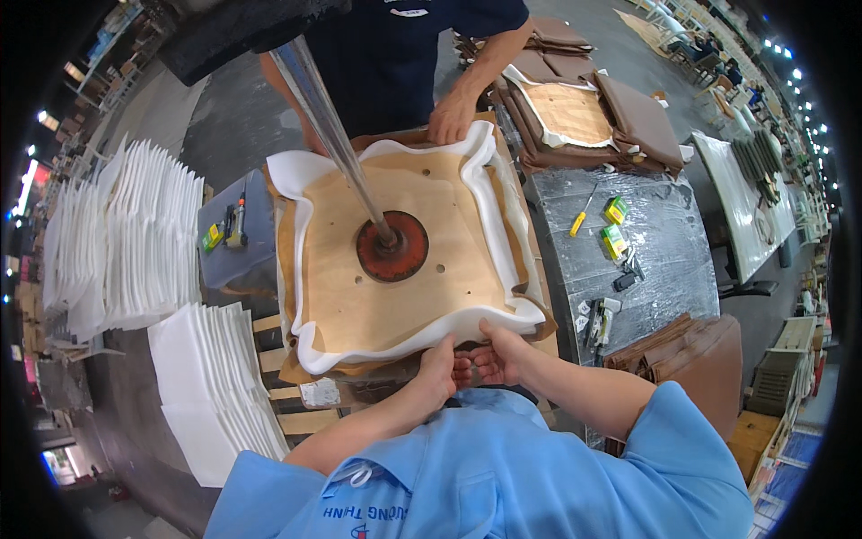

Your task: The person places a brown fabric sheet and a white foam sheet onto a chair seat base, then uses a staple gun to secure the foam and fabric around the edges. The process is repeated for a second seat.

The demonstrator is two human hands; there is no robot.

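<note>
Here the white foam edge (422, 346) at the near side of the plywood seat board (395, 260) was pinched by both the left hand (437, 368) and right hand (498, 355), fingers closed; it was best pulled evenly, kept taut under the round press pad (392, 247).

A single view comes from a wide fisheye camera worn on the person's head, looking steeply down and slightly forward over the light blue shirt at the chest. Both forearms enter from the lower edge, and the left hand (438, 370) and right hand (499, 352) sit close beneath the lens. The square tan wooden seat board wrapped in white foam (359, 296) fills the centre, near the camera. Straight edges bow toward the dark round rim, where the grey plastic-covered desk (664, 242) and the workshop floor curve away.
</note>
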